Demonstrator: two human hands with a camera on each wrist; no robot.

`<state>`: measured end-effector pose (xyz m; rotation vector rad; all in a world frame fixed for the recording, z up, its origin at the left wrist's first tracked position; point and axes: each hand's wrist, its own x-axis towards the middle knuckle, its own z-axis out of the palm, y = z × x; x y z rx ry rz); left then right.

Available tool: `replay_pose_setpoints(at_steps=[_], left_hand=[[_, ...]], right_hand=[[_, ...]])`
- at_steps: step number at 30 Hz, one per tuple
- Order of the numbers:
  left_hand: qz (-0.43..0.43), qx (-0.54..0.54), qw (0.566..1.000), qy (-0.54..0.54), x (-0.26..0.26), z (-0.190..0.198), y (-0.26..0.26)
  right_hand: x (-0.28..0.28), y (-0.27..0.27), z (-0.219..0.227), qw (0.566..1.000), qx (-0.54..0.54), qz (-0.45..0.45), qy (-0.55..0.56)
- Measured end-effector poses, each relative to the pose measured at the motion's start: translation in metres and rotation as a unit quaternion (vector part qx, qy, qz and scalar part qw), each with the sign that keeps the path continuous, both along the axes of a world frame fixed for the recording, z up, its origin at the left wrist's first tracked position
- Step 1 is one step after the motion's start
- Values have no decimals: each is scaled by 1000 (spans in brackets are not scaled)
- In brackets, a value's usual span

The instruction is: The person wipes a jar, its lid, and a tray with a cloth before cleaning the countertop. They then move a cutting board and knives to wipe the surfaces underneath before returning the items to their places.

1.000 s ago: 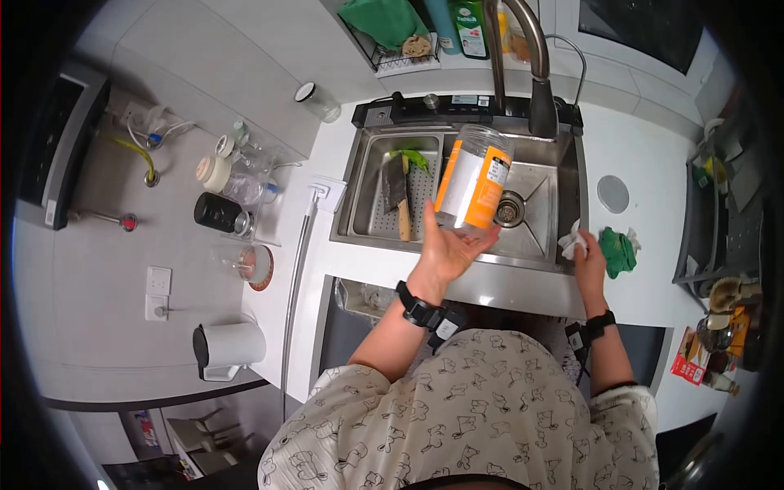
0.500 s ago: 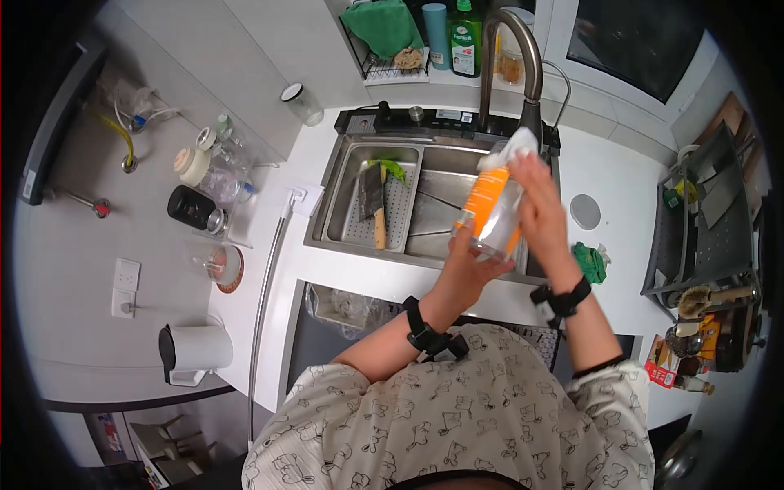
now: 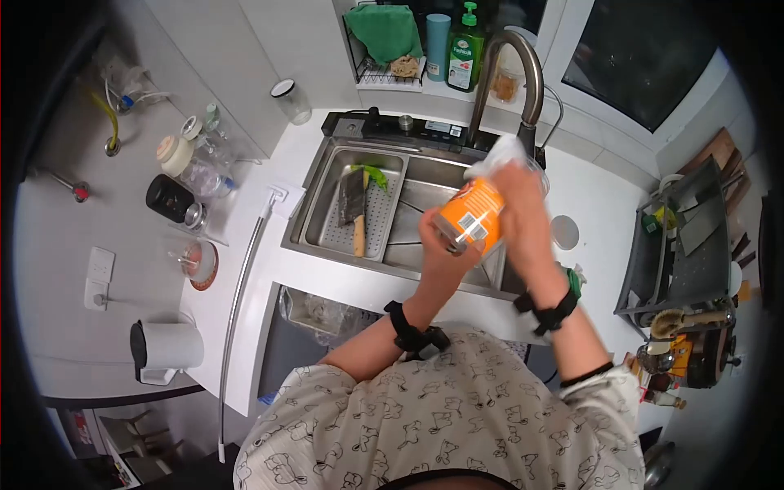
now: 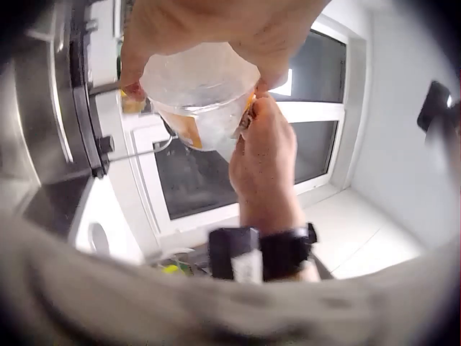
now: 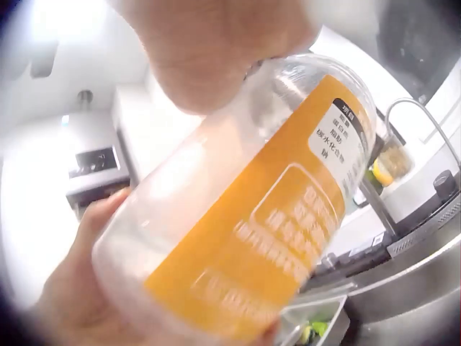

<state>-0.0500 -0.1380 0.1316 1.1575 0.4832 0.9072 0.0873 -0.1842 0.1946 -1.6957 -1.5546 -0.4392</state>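
Over the sink, my left hand (image 3: 441, 257) grips a clear plastic jar (image 3: 472, 214) with an orange label around its bottom end. The jar is tilted, its base toward me. My right hand (image 3: 523, 208) holds a crumpled white cloth (image 3: 500, 153) at the jar's mouth end, partly covering it. In the left wrist view the jar's clear base (image 4: 202, 79) shows between the left fingers, with the right hand (image 4: 265, 155) beside its side. Label print and clear wall of the jar (image 5: 252, 223) fill the right wrist view.
The sink's left basin has a perforated tray (image 3: 377, 220) with a cleaver (image 3: 353, 200) and green vegetable (image 3: 373, 175). The tap (image 3: 535, 90) arches behind the jar. A round grey disc (image 3: 564, 233) lies right, near a dish rack (image 3: 678, 245). A kettle (image 3: 167, 351) stands left.
My right hand has lifted the white cloth from the counter on the right and brought it to the jar's mouth end. The jar has turned and tilted in my left hand.
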Motion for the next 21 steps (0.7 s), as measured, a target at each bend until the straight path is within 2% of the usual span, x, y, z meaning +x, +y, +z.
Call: replay_pose_setpoints(at_steps=[1,2,4,5,6,7,8,9,10,11,12,13,14,15,16,17,18,20,21], left_hand=[[15,18,1000,-1,4,-3,1],[20,13,1000,-4,1,-6,1],[34,99,989,106,-10,-5,3],[34,140,986,85,-13,-2,6],[33,134,987,88,-19,8,6],[41,292,950,105,-24,20,9],[49,442,888,118,-26,25,12],[35,441,892,94,-24,28,13],[39,433,896,92,-24,33,12],[29,444,888,112,-24,39,11],[20,456,880,132,-24,49,10],[17,484,865,130,-23,55,10],[20,477,869,129,-22,56,7],[7,483,866,125,-19,57,5],[-9,491,863,122,-16,57,2],[-9,486,865,120,-12,55,-1],[-19,476,876,75,-7,52,-3],[-32,463,885,22,2,45,-6],[-26,463,886,-19,6,41,-8]], right_hand=[[-24,-6,-9,994,-77,39,67],[-37,-12,-9,993,-83,44,64],[-51,-21,1,986,-115,116,24],[-38,-13,13,976,-206,41,-66],[-15,-11,8,983,-179,15,-24],[16,-12,7,984,-178,-14,-7],[38,-14,6,983,-176,-43,8],[44,-18,5,982,-183,-42,4],[48,-22,4,969,-191,16,153],[50,-25,1,931,-196,72,301],[50,-28,-6,929,-206,72,297],[48,-31,-17,903,-169,73,388],[45,-35,-22,868,-128,71,474],[37,-37,-20,843,-87,60,527],[34,-39,-21,844,-92,58,525],[34,-43,-25,823,-68,41,563],[33,-46,-29,800,-40,22,598],[35,-53,-38,795,-15,13,607],[37,-56,-41,757,4,17,653]])
